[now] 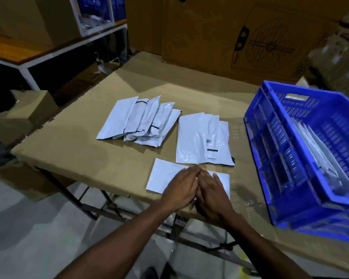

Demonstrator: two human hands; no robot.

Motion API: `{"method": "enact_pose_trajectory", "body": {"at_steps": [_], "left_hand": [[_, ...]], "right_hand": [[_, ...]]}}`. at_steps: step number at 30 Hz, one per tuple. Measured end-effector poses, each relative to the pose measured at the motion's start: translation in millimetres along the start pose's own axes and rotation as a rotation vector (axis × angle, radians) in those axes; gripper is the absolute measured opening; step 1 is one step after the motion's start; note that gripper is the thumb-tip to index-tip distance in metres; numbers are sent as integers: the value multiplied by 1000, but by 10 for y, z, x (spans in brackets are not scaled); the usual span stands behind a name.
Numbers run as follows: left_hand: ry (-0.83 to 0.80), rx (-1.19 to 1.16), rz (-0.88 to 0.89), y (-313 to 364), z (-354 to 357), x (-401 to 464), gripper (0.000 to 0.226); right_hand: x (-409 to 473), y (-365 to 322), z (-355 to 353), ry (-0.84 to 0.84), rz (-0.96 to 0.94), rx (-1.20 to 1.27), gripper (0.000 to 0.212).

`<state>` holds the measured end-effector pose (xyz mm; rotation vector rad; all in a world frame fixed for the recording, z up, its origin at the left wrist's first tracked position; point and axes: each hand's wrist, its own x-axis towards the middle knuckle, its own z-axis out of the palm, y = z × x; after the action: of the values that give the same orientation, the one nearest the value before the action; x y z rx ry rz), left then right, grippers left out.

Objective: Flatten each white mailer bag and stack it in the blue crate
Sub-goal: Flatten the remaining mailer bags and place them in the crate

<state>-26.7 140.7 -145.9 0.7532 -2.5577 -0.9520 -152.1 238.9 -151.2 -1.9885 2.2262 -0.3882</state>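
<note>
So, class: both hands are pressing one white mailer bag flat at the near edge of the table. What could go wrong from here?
1. The mailer bag lies by the table's near edge; pressed under the left hand and right hand, it might slide off.
2. The blue crate appears tilted, so its stacked bags could slump.
3. A reach towards the crate might brush the nearer pile.

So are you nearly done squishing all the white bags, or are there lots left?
Some are done: flattened bags already lean inside the blue crate. One is in hand: the left hand and right hand press flat on a single mailer bag at the table's near edge. Plenty left: two fanned piles, the left pile and the right pile, wait on the cardboard-covered table.
</note>
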Motion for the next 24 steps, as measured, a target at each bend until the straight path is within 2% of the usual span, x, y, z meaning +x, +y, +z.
{"method": "enact_pose_trajectory", "body": {"at_steps": [5,10,18,24], "left_hand": [[-63,322,42,-61,71,45,70],[-75,582,23,-182,70,-19,68],[-191,613,-37,-305,-109,-48,74],[-184,646,-135,-608,-420,-186,80]], "right_hand": [[-49,45,77,-11,119,-95,62],[-106,108,29,-54,207,-185,67],[-136,163,-21,-90,227,-224,65],[-138,142,-54,-95,224,-203,65]]}}
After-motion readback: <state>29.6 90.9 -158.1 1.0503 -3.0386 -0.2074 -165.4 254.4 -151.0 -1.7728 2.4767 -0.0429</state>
